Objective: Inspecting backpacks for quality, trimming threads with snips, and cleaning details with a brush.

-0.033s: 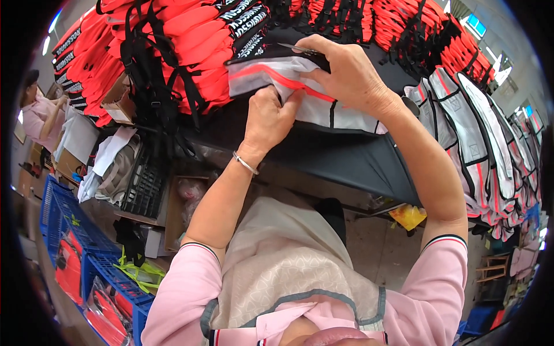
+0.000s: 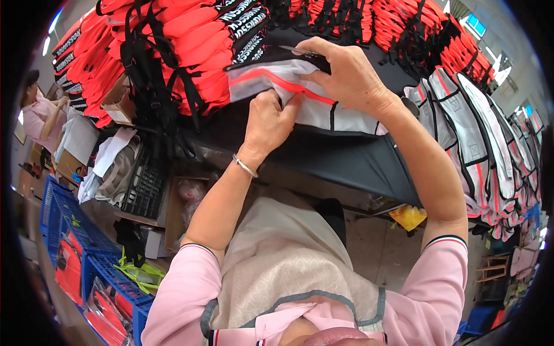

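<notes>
A white fabric piece (image 2: 346, 119) with a bright red strip and black edging lies at the near edge of the black-covered table (image 2: 346, 161). My left hand (image 2: 269, 120) is closed on its near edge, with thumb and forefinger pinching the cloth beside the red strip. Over the far side of the piece, my right hand (image 2: 355, 78) is curled around thread snips (image 2: 300, 51). Their slim metal blades point left, while the palm hides the rest. The right thumb reaches down close to the red strip; I cannot tell whether it touches.
Stacked red bags (image 2: 190, 40) with black straps stand at the back left, with more red bags (image 2: 410, 29) behind. White-and-grey pieces (image 2: 461, 115) with black edging hang at the right. Blue crates (image 2: 109, 271) stand lower left. A person in pink (image 2: 43, 115) is far left.
</notes>
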Demonstrator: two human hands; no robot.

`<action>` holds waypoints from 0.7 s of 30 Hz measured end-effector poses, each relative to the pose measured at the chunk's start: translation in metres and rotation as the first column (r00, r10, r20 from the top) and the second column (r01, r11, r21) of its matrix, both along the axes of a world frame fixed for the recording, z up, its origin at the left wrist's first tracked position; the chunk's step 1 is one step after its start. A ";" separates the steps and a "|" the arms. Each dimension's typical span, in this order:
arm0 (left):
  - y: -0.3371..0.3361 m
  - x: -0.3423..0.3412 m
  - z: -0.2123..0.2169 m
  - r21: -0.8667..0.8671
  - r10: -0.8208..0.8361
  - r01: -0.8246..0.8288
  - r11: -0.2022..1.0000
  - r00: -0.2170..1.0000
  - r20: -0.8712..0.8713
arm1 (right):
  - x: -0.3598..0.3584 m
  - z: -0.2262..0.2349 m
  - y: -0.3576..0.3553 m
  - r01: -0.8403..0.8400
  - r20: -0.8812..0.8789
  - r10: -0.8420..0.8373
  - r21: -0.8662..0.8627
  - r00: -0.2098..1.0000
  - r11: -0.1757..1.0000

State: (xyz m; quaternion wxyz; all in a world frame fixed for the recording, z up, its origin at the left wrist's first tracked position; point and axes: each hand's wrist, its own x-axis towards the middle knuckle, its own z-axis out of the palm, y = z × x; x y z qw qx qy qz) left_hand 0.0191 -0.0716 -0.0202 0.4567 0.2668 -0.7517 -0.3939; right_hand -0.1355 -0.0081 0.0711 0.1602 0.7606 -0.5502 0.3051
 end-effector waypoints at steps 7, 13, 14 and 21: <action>0.009 0.007 -0.023 0.114 -0.034 0.038 0.993 0.999 -0.035 | 0.002 -0.015 0.002 -0.078 0.054 0.071 0.143 0.996 0.987; 0.006 0.010 -0.001 0.047 -0.023 0.024 0.999 1.000 -0.019 | -0.001 -0.018 -0.004 -0.193 0.020 0.195 -0.068 0.981 0.979; 0.001 0.008 -0.002 -0.010 -0.028 0.028 1.000 0.999 -0.025 | -0.002 -0.012 -0.002 -0.141 0.055 0.143 -0.036 0.988 0.989; 0.008 -0.001 -0.018 -0.104 -0.069 0.074 0.992 0.997 0.045 | -0.021 -0.004 -0.005 -0.092 0.215 0.061 0.134 0.975 0.987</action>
